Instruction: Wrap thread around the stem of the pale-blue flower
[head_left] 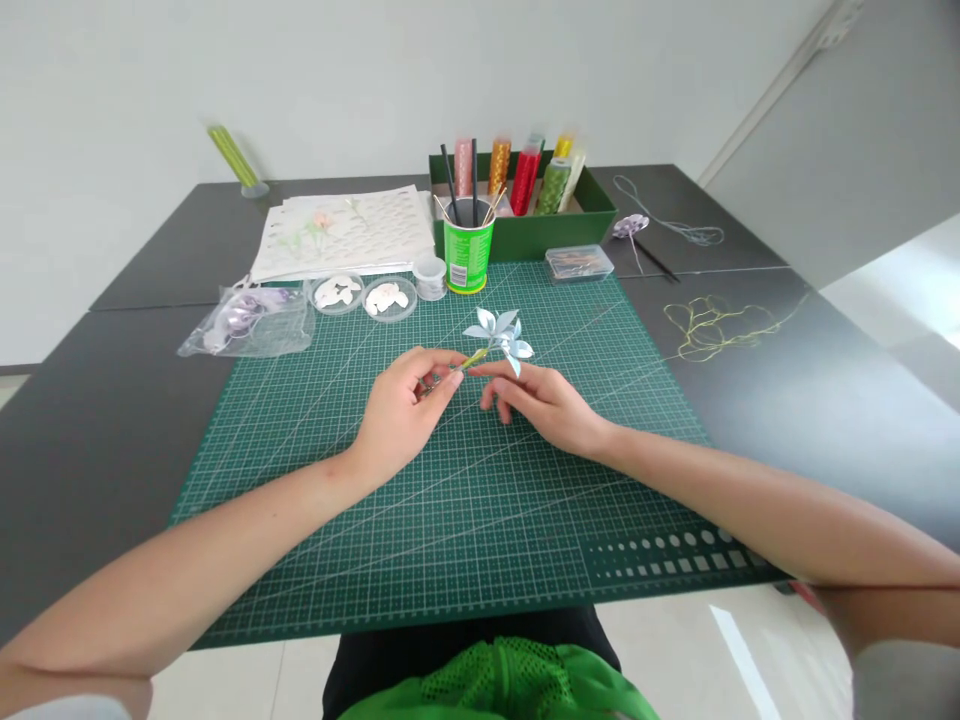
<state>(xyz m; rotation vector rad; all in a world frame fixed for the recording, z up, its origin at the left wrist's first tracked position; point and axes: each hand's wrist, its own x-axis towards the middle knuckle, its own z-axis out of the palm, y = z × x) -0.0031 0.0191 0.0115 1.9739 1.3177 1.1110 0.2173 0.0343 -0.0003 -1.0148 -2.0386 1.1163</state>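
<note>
My left hand pinches the stem of an artificial flower between thumb and fingers. Pale blue petals spread in two small blooms at its upper right end. Yellow-green thread covers part of the stem just past my left fingertips. From the other side, my right hand reaches in below the blooms. Its index finger is stretched out to the stem and seems to touch it, while the other fingers hang loosely bent and apart. Both hands are above the green cutting mat.
Behind the mat stand a green cup with sticks and a dark green box of thread spools. Dishes of white petals, a plastic bag and paper sheets lie left. Loose yellow-green thread and a lilac flower lie right.
</note>
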